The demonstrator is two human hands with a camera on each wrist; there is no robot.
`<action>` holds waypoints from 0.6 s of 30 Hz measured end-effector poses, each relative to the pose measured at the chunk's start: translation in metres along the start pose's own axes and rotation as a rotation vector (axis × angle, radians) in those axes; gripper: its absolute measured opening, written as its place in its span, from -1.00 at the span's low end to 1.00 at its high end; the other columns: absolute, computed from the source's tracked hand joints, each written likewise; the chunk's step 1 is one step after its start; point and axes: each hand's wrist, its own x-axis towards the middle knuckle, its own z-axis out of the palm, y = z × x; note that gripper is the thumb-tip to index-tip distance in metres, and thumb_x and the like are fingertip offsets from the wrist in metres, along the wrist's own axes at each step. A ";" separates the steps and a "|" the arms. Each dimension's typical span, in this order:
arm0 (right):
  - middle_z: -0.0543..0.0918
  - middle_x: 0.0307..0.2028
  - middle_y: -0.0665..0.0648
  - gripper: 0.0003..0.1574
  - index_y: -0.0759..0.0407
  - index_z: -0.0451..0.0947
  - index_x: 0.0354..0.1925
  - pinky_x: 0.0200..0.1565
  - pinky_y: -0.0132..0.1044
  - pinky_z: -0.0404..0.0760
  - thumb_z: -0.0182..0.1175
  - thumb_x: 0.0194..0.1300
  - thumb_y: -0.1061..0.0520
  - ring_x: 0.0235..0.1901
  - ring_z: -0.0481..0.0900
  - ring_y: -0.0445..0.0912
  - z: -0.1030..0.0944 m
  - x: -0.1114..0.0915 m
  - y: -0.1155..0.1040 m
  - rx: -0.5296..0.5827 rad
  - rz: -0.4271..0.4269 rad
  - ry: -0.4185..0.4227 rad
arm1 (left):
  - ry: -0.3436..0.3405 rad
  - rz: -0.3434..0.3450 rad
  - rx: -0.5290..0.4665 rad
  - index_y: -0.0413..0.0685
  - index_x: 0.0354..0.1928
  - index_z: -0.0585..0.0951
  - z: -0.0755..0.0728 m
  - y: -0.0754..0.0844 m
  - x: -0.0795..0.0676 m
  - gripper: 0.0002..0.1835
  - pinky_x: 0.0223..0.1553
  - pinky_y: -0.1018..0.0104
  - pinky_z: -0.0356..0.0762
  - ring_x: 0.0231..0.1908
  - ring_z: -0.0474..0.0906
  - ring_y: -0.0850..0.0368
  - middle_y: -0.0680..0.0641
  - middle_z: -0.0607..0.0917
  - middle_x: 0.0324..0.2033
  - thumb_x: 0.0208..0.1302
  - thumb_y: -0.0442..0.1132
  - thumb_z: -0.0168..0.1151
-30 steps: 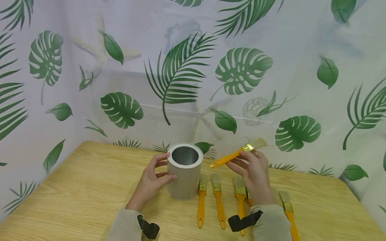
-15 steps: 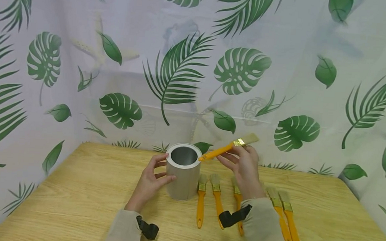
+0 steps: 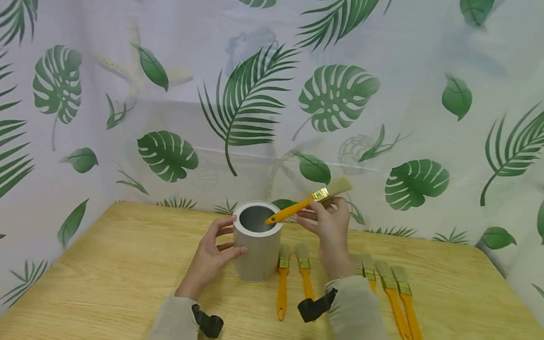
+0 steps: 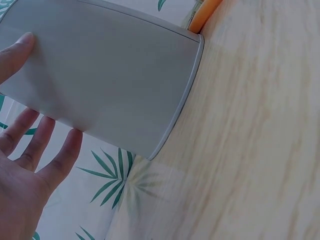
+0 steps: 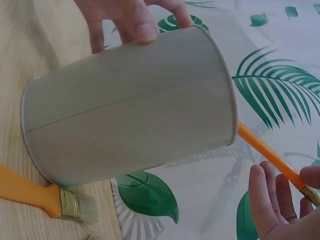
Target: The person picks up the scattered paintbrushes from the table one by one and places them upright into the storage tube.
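Observation:
A grey metal can with a white rim stands upright on the wooden table, its top open. My left hand holds the can from its left side, thumb in front and fingers round the back, as the left wrist view also shows at the can wall. My right hand pinches a paintbrush near its metal ferrule. Bristles point up and right. The tip of the orange handle sits over the can's mouth, just inside the rim; in the right wrist view the handle passes behind the can's edge.
Several more orange-handled paintbrushes lie on the table right of the can, among them one close beside it and a pair farther right. My right forearm covers part of the row. A leaf-printed curtain hangs behind the table.
My right hand has moved left with the paintbrush, bringing its handle tip from right of the can to over the opening. My left hand keeps its hold on the can.

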 end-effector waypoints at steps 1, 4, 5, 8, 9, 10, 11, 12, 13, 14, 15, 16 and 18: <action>0.58 -0.13 0.30 -0.78 0.30 0.26 0.00 -0.25 -0.27 0.75 0.10 0.51 0.31 -0.40 0.73 -0.10 0.002 0.000 0.001 -0.030 -0.010 -0.010 | -0.001 0.001 -0.003 -0.19 0.33 0.40 0.000 0.000 0.000 -0.30 0.17 -0.22 0.51 0.25 0.41 -0.26 -0.21 0.42 0.34 0.15 -0.56 0.43; 0.58 -0.16 0.29 -0.79 0.36 0.34 -0.02 -0.29 -0.31 0.74 0.14 0.48 0.32 -0.40 0.72 -0.10 0.006 -0.002 0.003 -0.127 -0.034 -0.063 | -0.002 0.003 0.002 -0.19 0.33 0.40 0.000 0.001 0.000 -0.30 0.17 -0.21 0.51 0.25 0.41 -0.26 -0.21 0.42 0.34 0.15 -0.55 0.43; 0.59 -0.18 0.27 -0.80 0.39 0.37 -0.02 -0.30 -0.32 0.74 0.16 0.47 0.33 -0.40 0.71 -0.11 0.007 -0.002 0.004 -0.161 -0.039 -0.082 | -0.001 0.003 0.000 -0.18 0.33 0.40 0.000 0.001 0.000 -0.30 0.16 -0.21 0.51 0.25 0.41 -0.25 -0.20 0.42 0.34 0.15 -0.55 0.44; 0.59 -0.26 0.20 -0.81 0.47 0.48 -0.05 -0.34 -0.34 0.74 0.18 0.45 0.34 -0.43 0.69 -0.16 0.006 -0.004 0.005 -0.247 -0.047 -0.127 | -0.002 0.007 -0.002 -0.18 0.33 0.40 0.001 0.001 0.000 -0.30 0.16 -0.21 0.52 0.25 0.41 -0.25 -0.20 0.42 0.34 0.16 -0.55 0.43; 0.60 -0.27 0.18 -0.81 0.49 0.50 -0.05 -0.35 -0.33 0.74 0.19 0.44 0.34 -0.43 0.68 -0.17 0.004 -0.005 0.006 -0.267 -0.046 -0.132 | -0.003 0.010 -0.003 -0.19 0.33 0.40 0.001 0.001 0.001 -0.30 0.16 -0.20 0.52 0.25 0.41 -0.25 -0.20 0.42 0.34 0.16 -0.55 0.43; 0.60 -0.28 0.17 -0.80 0.49 0.52 -0.05 -0.36 -0.33 0.74 0.20 0.43 0.34 -0.44 0.68 -0.17 0.002 -0.006 0.007 -0.282 -0.042 -0.131 | -0.003 0.011 -0.005 -0.20 0.33 0.40 0.001 0.002 0.001 -0.31 0.16 -0.21 0.52 0.25 0.41 -0.25 -0.21 0.42 0.34 0.16 -0.55 0.43; 0.61 -0.28 0.16 -0.80 0.48 0.53 -0.05 -0.36 -0.33 0.74 0.20 0.43 0.34 -0.44 0.68 -0.17 0.000 -0.006 0.008 -0.296 -0.035 -0.128 | -0.004 0.012 -0.006 -0.20 0.33 0.40 0.001 0.002 0.001 -0.31 0.16 -0.21 0.52 0.25 0.41 -0.25 -0.21 0.42 0.34 0.16 -0.55 0.43; 0.62 -0.27 0.16 -0.80 0.47 0.53 -0.05 -0.36 -0.33 0.74 0.20 0.43 0.33 -0.44 0.68 -0.17 -0.002 -0.006 0.008 -0.305 -0.028 -0.125 | -0.006 0.012 -0.004 -0.20 0.33 0.40 0.001 0.002 0.000 -0.31 0.16 -0.21 0.52 0.25 0.41 -0.25 -0.21 0.42 0.34 0.16 -0.54 0.43; 0.62 -0.26 0.16 -0.79 0.46 0.53 -0.04 -0.35 -0.33 0.74 0.21 0.44 0.32 -0.43 0.68 -0.16 -0.005 -0.006 0.009 -0.315 -0.020 -0.121 | -0.006 0.011 -0.004 -0.20 0.33 0.40 0.001 0.002 0.000 -0.31 0.16 -0.21 0.51 0.25 0.41 -0.25 -0.21 0.42 0.34 0.16 -0.54 0.43; 0.62 -0.26 0.16 -0.78 0.45 0.52 -0.03 -0.34 -0.32 0.74 0.21 0.44 0.31 -0.43 0.68 -0.16 -0.009 -0.006 0.010 -0.321 -0.011 -0.119 | -0.006 0.010 -0.003 -0.20 0.33 0.40 0.001 0.002 0.000 -0.31 0.16 -0.21 0.51 0.25 0.41 -0.25 -0.21 0.42 0.34 0.16 -0.54 0.44; 0.62 -0.25 0.16 -0.78 0.44 0.52 -0.02 -0.33 -0.32 0.74 0.21 0.45 0.30 -0.42 0.68 -0.16 -0.012 -0.006 0.011 -0.327 -0.003 -0.118 | -0.005 0.009 -0.002 -0.20 0.33 0.40 0.000 0.002 0.000 -0.31 0.16 -0.21 0.51 0.25 0.41 -0.25 -0.21 0.42 0.34 0.16 -0.54 0.44; 0.61 -0.24 0.16 -0.78 0.43 0.51 -0.01 -0.32 -0.31 0.74 0.20 0.45 0.29 -0.42 0.69 -0.15 -0.016 -0.006 0.011 -0.335 0.003 -0.119 | -0.005 0.007 0.000 -0.19 0.33 0.40 0.000 0.002 0.000 -0.31 0.16 -0.22 0.51 0.25 0.41 -0.25 -0.21 0.42 0.34 0.16 -0.54 0.44; 0.62 -0.24 0.16 -0.77 0.44 0.50 0.00 -0.32 -0.31 0.74 0.19 0.46 0.29 -0.42 0.69 -0.15 -0.023 -0.006 0.012 -0.347 0.010 -0.123 | -0.004 0.003 0.005 -0.19 0.33 0.40 -0.001 0.001 0.000 -0.31 0.17 -0.21 0.51 0.25 0.41 -0.25 -0.21 0.42 0.34 0.16 -0.53 0.44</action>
